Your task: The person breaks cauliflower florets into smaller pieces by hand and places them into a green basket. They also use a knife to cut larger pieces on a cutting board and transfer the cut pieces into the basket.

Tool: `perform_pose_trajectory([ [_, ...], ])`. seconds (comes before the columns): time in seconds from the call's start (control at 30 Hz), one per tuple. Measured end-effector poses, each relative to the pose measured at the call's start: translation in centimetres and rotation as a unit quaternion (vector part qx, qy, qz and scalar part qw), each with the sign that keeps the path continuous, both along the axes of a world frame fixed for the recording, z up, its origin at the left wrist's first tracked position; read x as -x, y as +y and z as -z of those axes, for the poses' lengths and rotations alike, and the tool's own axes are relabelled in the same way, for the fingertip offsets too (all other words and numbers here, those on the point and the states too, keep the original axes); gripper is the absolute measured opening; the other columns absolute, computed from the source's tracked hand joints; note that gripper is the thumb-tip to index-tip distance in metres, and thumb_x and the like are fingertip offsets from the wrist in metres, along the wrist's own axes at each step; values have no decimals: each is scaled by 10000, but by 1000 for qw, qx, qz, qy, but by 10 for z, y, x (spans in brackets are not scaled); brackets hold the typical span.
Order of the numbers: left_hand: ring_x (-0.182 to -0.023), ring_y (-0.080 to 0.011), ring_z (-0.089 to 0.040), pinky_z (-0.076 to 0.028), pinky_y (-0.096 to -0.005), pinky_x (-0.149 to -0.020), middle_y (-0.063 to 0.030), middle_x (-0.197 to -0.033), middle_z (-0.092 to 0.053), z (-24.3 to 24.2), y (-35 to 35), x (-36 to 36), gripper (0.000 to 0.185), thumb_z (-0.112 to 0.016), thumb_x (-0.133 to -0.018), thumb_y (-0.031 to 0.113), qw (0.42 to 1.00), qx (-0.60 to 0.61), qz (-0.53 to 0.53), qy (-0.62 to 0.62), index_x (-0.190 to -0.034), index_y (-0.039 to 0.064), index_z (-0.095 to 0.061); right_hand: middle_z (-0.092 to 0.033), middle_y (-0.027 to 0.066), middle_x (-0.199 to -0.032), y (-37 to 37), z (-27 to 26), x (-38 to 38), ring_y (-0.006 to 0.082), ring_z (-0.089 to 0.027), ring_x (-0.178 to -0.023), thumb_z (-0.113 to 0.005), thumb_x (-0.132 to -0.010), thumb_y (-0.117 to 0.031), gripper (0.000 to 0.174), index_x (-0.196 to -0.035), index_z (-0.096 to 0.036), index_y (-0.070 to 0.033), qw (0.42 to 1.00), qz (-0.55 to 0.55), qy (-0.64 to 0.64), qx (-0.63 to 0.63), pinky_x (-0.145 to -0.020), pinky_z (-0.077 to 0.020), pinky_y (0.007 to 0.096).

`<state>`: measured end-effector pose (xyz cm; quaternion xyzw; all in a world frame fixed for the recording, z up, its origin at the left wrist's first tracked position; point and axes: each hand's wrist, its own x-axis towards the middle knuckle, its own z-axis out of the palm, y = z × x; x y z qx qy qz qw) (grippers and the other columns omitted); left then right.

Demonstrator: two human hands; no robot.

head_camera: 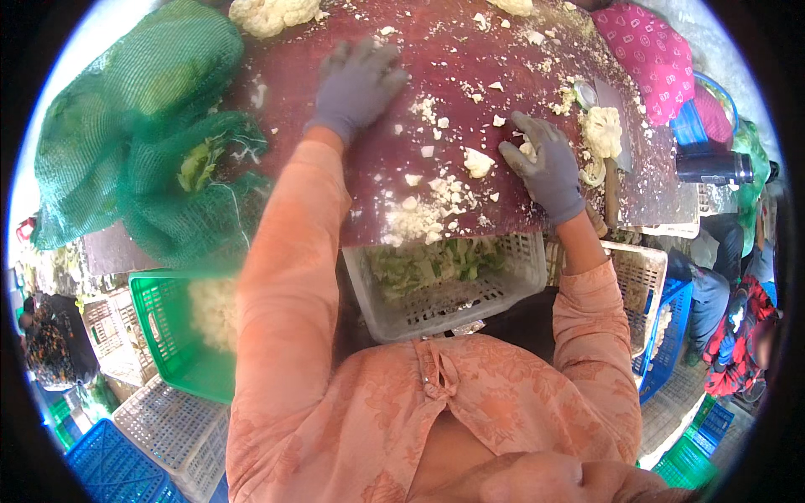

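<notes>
My left hand (357, 85), in a grey glove, reaches across the dark red tabletop (295, 82) with its fingers spread and nothing in it. To the right, my right hand (546, 165), gloved alike, has its thumb and fingers apart around a small cauliflower piece (528, 149); whether it grips the piece is unclear. A loose floret (478, 163) lies left of that hand. White crumbs (415, 217) are scattered over the table. Beyond my right hand are a larger cauliflower chunk (602, 131) and a knife with a wide blade (613, 119) and wooden handle.
A green mesh sack (144, 119) of vegetables covers the table's left side. Below the edge sit a grey crate (440, 314) with leaf trimmings and a green crate (188, 368) with cauliflower. A black flask (714, 168) is at right; people are at both sides.
</notes>
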<state>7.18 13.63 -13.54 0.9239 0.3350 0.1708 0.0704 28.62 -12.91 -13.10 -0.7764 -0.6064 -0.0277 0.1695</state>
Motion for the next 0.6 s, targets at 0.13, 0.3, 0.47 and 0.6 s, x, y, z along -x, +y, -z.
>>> perform_pose_trajectory([
  [0.13,-1551,-334,-340,-253,-510,-1279,-78,-1666,-400,17,-48,2,523,-563,-1055,438,975,-72,173,117,-1546,267,-503,-697,204,-1267,8,-6,26,395,-644,-1172,-661,-977,-489,615,-1406,-597,-52,996,-45,67,-24,-1026,-506,487],
  [0.3,-1519,-373,-384,-313,-511,-1252,-95,-1604,-481,9,-103,38,463,-642,-998,222,971,70,226,-42,-1458,206,-592,-726,175,-1219,5,-23,43,348,-691,-1113,-667,-976,-496,549,-1360,-664,-104,993,-34,113,-24,-984,-542,450],
  [0.47,-1462,-394,-446,-347,-515,-1233,-126,-1498,-581,-4,-107,64,488,-682,-934,127,930,287,192,-127,-1417,151,-617,-704,127,-1295,-5,-40,57,315,-666,-1180,-662,-987,-399,443,-1362,-681,-163,989,-101,90,58,-979,-544,456],
  [0.6,-1469,-458,-406,-341,-561,-1227,-141,-1574,-488,-14,-164,88,536,-685,-918,120,950,193,242,-43,-1444,131,-579,-712,133,-1043,-2,-42,82,318,-704,-934,-668,-956,-309,411,-1342,-660,-168,988,-132,-7,84,-813,-576,456],
])
